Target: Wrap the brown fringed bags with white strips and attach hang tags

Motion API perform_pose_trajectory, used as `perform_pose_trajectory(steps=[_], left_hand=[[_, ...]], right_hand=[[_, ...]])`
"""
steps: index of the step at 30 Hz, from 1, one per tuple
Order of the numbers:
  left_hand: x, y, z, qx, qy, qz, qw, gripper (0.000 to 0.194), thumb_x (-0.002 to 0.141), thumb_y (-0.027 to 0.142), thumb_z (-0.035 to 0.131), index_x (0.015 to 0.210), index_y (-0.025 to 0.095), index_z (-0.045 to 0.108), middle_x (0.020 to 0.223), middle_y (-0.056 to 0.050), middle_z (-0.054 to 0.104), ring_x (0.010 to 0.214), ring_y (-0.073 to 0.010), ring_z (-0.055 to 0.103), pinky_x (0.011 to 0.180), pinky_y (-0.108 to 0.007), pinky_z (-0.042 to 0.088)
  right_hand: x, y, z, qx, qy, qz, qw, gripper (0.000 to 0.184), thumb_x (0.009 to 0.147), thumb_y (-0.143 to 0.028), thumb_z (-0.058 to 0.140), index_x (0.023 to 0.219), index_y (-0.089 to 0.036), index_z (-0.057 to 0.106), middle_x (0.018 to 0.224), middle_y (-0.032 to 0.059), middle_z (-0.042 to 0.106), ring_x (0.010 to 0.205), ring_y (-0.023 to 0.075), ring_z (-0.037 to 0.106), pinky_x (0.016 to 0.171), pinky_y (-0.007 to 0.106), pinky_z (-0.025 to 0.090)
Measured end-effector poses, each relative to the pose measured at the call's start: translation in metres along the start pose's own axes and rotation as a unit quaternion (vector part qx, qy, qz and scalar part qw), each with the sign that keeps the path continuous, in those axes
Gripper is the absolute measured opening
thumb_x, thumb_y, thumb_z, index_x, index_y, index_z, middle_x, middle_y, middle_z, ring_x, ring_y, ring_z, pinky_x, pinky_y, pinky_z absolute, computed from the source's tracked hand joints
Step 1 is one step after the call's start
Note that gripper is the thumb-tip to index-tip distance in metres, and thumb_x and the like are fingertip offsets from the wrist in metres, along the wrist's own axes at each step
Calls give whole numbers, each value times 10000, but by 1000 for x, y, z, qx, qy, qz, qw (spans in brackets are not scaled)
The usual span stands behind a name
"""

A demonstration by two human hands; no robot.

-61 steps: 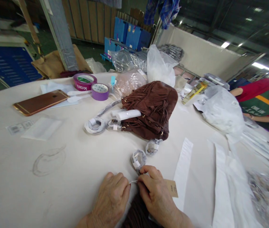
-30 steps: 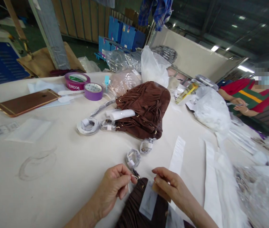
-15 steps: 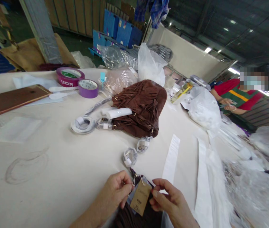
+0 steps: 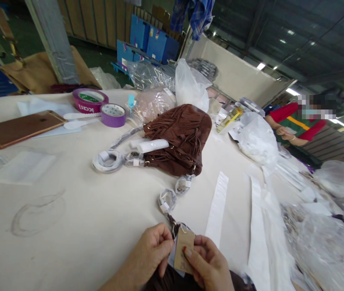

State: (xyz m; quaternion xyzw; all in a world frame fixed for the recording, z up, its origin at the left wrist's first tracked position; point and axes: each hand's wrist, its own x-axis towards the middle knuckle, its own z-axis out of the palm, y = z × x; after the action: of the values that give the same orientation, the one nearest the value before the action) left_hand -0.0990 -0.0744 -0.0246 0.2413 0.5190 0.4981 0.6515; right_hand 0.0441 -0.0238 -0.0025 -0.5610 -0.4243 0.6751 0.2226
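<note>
My right hand [image 4: 209, 258] pinches a tan paper hang tag [image 4: 184, 252], its thumb lying across the front. The tag hangs by a thin string from a dark brown bag [image 4: 167, 281] at the bottom edge, mostly hidden by my hands. Closed in a pinch, my left hand [image 4: 153, 250] is just left of the tag; what its fingertips hold is hidden. Beyond the tag, a wrapped strap coil [image 4: 167, 200] lies on the table. Farther back sits a brown fringed handbag [image 4: 180, 137] with a white wrapped roll [image 4: 153, 145] against it.
On the white table [image 4: 77, 202] lie a phone [image 4: 20, 127], a magenta tape roll [image 4: 89, 100] and a purple tape roll [image 4: 113, 115]. White strips [image 4: 217, 210] and clear plastic bags [image 4: 320, 238] lie to the right. A person in a red and green top [image 4: 296, 125] stands beyond.
My right hand has moved inward, and its thumb now lies over the tag's front instead of beside its edge. My left hand has shifted slightly right.
</note>
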Motion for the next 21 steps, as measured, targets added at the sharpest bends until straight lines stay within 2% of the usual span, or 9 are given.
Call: perform_pose_trajectory(steps=[3,5,9,14,17,21], left_hand=[[-6,7,-8,-21,27,-8,999,258,656,422,491,662,171,431,498,46,513,315,-21,333,359,-175,159],[-11,14,-14,-56,47,-14,997,259,654,404,531,654,161,442,542,45,513,346,-11,326,365,-168,162],[-19,22,-20,-144,33,-50,988,286,639,395,604,651,152,456,512,66,449,355,2,254,364,-163,124],[-24,19,-20,-170,-9,-75,983,332,596,397,700,665,127,521,476,75,400,341,11,219,349,-166,98],[-26,14,-21,-168,-40,-57,983,361,630,445,699,738,140,538,554,53,478,316,16,273,333,-163,103],[-33,6,-25,-92,-103,-38,990,427,663,548,665,829,169,558,707,4,583,318,11,338,320,-150,140]], right_hand=[[4,-4,-10,68,-80,83,991,469,510,-401,825,769,-132,540,555,18,608,361,36,457,322,125,162],[5,-8,-14,97,-136,120,979,411,543,-361,810,764,-107,575,529,17,591,344,25,429,317,128,163],[7,-11,-11,125,-195,134,964,352,582,-328,773,779,-88,608,482,-6,552,312,5,348,309,136,160],[8,-5,3,95,-184,150,967,327,538,-317,781,699,-127,569,476,-5,568,303,13,360,298,135,132],[7,-5,8,86,-181,155,967,302,524,-299,758,684,-136,560,448,-19,551,291,12,339,292,135,134],[5,-13,16,66,-163,160,971,311,485,-322,748,619,-154,522,368,-59,481,247,0,259,274,137,128]])
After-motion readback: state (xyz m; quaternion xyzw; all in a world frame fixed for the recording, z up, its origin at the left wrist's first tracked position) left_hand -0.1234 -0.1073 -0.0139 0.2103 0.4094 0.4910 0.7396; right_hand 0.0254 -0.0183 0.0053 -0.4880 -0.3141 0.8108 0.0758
